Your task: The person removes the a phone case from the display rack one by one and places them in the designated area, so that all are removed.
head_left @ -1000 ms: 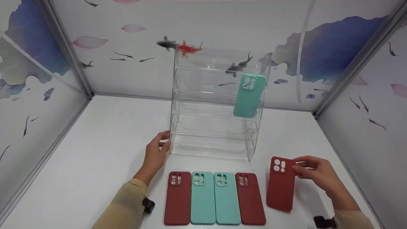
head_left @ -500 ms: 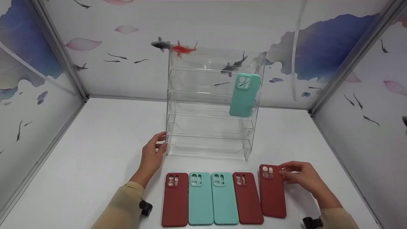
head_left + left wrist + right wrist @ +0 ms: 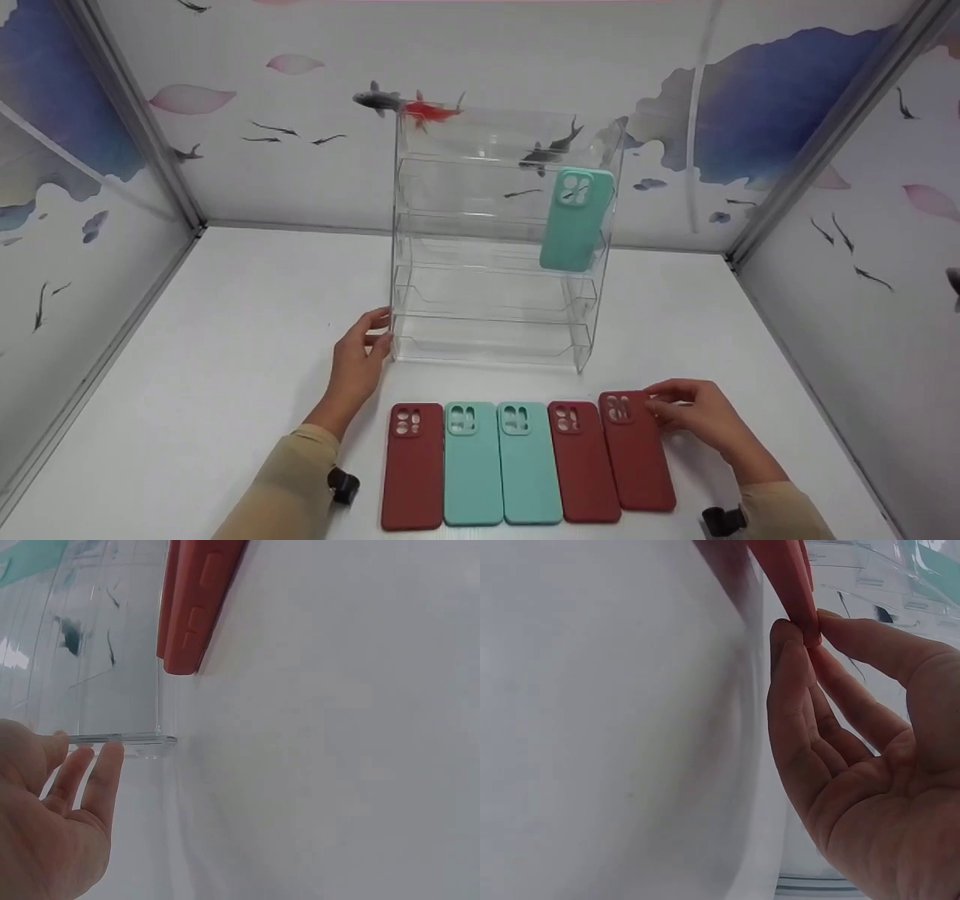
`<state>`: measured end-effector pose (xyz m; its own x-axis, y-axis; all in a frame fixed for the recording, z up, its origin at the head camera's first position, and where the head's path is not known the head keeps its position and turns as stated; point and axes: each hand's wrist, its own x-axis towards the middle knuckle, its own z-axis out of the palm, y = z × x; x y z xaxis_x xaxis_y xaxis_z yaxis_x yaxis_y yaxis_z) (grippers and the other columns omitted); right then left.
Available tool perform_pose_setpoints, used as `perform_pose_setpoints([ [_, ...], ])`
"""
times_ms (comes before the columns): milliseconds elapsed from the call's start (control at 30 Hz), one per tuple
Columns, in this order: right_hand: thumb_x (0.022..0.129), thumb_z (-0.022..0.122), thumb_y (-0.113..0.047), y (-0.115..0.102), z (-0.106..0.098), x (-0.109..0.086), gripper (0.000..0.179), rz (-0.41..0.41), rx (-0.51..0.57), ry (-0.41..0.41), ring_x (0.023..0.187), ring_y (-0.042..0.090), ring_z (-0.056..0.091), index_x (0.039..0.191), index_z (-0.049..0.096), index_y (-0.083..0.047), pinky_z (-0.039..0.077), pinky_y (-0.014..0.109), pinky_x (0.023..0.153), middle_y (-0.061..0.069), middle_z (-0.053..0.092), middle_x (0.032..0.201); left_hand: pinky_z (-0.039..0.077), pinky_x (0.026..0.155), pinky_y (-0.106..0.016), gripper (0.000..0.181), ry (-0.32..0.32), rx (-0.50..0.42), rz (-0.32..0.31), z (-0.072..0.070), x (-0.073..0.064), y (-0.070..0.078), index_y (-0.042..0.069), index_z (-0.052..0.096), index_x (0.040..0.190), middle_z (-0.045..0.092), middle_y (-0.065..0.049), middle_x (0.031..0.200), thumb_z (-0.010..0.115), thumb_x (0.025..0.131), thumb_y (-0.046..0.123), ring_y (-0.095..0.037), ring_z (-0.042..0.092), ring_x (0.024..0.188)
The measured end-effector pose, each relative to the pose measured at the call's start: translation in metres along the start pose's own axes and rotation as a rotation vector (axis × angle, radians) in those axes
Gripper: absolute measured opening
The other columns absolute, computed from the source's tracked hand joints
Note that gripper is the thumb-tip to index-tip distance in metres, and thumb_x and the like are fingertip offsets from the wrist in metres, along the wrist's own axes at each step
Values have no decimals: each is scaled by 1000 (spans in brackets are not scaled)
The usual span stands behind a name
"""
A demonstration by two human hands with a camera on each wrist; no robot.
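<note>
Beside the clear acrylic rack [image 3: 487,330], my left hand [image 3: 360,364] rests its fingertips against the outer face of the left side panel. In the left wrist view its fingers [image 3: 101,784] are fairly straight at the panel's edge. A red phone case [image 3: 641,465] lies at the right end of a row, its upper right edge pinched by my right hand [image 3: 694,412]. Thumb and fingertips close on that edge in the right wrist view. The row also holds a red case [image 3: 412,480], two mint cases [image 3: 474,480] and another red case [image 3: 586,480]. Its neighbour touches or nearly touches the pinched case.
A mint phone case [image 3: 577,232] leans upright at the right of one upper rack tier. Printed walls [image 3: 487,45] enclose the white table [image 3: 247,300] at the back and sides. Black wrist cameras [image 3: 343,486] sit below each hand.
My right hand has brought the red phone case left and down onto the table, at the row's right end. The left hand keeps its place on the rack; the head view shifts slightly.
</note>
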<state>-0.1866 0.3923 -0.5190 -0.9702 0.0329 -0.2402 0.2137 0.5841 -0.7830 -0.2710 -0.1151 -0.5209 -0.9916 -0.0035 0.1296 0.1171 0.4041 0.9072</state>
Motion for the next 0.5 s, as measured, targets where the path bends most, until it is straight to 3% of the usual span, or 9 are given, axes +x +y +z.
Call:
perform_pose_setpoints([
  [267,95,76,-27,0,5,-5,41,-11,35,-29,88,20,73,126,70,-1,63,32,72,13,75,111,59,94,-33,43,-4,19,0,1,1,2,16,52,149,62,-8,140,58,106,14,-21,64,112],
  [500,94,77,-25,-5,9,-10,36,-5,-17,-7,88,20,74,122,73,-2,63,32,70,12,75,108,58,94,-32,43,-5,16,-5,-1,0,2,17,52,149,62,-7,140,58,107,14,-21,63,112],
])
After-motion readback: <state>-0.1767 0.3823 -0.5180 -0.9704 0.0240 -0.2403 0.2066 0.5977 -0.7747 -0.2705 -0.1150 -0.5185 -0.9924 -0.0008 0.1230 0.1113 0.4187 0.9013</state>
